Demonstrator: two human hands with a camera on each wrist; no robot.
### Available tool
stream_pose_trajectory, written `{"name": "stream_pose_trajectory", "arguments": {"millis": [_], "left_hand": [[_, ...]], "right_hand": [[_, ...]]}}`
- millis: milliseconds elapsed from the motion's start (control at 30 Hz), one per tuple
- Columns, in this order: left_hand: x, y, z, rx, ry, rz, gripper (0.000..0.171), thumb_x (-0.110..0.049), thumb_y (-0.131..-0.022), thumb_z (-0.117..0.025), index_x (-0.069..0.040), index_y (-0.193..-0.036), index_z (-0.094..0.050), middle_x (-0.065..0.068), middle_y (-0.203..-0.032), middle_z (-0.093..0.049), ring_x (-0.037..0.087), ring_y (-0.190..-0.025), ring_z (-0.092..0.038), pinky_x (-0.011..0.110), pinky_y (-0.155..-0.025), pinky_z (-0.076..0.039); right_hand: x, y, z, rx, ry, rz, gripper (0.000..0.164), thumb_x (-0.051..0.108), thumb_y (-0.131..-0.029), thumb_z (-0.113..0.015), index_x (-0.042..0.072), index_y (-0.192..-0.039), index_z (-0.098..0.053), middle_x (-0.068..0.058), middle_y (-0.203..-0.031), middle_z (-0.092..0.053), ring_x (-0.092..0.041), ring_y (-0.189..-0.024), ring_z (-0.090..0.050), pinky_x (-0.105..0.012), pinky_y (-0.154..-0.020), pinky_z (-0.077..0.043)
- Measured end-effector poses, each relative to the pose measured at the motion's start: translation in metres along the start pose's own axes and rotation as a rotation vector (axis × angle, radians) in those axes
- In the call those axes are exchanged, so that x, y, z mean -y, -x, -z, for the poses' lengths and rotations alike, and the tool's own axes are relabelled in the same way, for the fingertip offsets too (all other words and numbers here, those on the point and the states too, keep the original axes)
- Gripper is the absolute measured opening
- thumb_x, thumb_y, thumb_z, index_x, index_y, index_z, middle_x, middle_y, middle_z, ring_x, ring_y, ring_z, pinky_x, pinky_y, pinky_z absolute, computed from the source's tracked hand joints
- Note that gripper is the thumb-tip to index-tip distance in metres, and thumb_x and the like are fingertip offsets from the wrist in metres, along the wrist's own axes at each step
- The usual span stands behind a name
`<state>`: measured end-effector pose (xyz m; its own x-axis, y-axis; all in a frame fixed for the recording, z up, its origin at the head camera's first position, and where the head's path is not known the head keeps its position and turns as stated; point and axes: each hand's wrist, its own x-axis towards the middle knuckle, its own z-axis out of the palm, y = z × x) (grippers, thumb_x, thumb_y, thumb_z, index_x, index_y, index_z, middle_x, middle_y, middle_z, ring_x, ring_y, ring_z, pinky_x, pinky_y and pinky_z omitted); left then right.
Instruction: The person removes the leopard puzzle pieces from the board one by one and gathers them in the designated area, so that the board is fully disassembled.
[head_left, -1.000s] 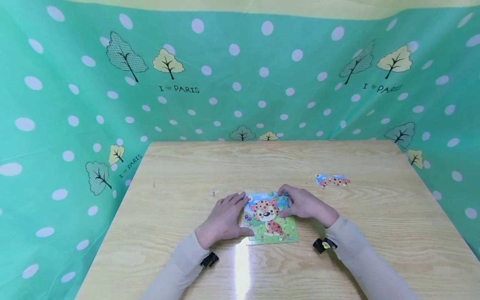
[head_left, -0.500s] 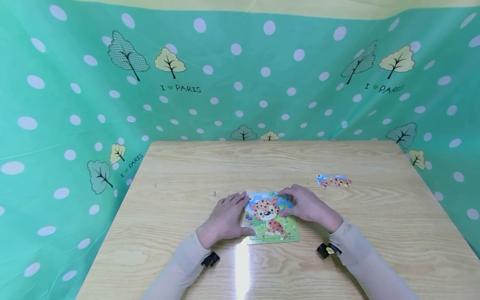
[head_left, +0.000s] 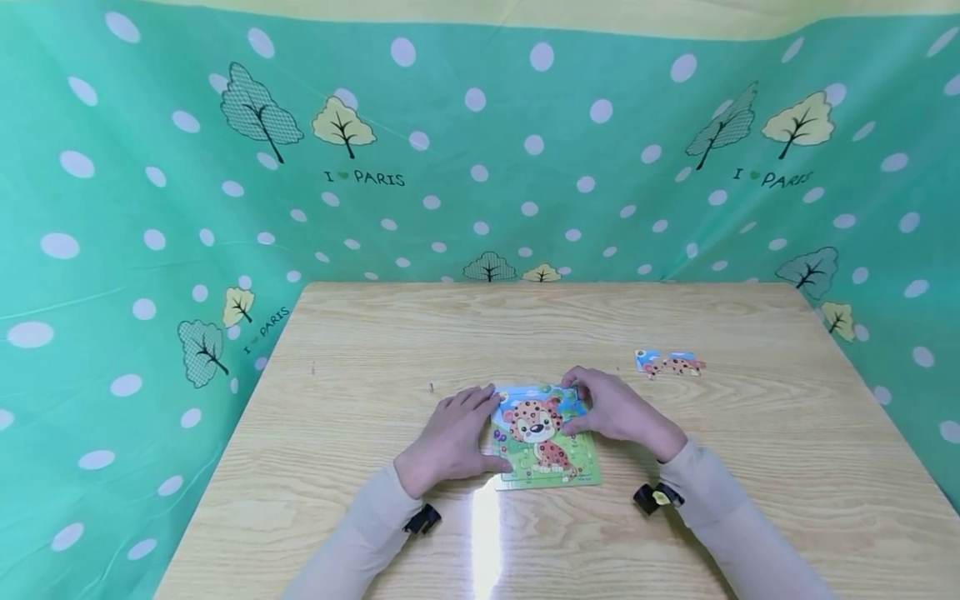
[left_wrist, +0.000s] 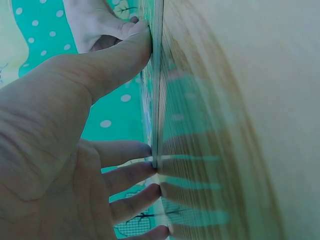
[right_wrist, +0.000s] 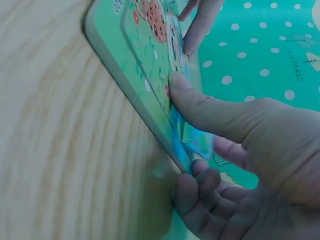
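On the table [head_left: 375, 333]: my left hand [head_left: 446, 437] spread along the leopard puzzle [head_left: 551, 457], my right hand [head_left: 617, 407] pinching a tilted piece [right_wrist: 199, 142] at its far right corner.

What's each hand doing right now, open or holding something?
Left hand: open, thumb resting on the puzzle.
Right hand: fingers curled, holding the puzzle's far right corner.

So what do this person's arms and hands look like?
The left hand and right hand are bare, without gloves. The left sleeve and right sleeve are long, plain and pale greyish-beige. A small black gadget shows by the left wrist; another, by the right, has a yellow patch.
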<state>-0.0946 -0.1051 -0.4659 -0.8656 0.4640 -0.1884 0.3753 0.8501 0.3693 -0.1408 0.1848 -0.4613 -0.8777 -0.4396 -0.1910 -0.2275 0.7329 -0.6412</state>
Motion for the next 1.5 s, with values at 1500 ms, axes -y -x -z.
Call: {"name": "stream_pose_trajectory", "arguments": {"millis": [1500], "left_hand": [[0.000, -0.001, 0.000, -0.009, -0.031, -0.001, 0.110, -0.068, -0.081, -0.084, -0.011, -0.164, -0.041, 0.011, -0.174, -0.035, 0.036, -0.159, -0.036, 0.061, -0.127, -0.035]], "right_hand": [[-0.048, -0.003, 0.019, -0.192, -0.399, -0.146, 0.034, 0.032, -0.105, -0.070, 0.003, -0.122, -0.073, -0.007, -0.086, -0.070, -0.012, -0.062, -0.058, -0.025, -0.054, -0.052]]}}
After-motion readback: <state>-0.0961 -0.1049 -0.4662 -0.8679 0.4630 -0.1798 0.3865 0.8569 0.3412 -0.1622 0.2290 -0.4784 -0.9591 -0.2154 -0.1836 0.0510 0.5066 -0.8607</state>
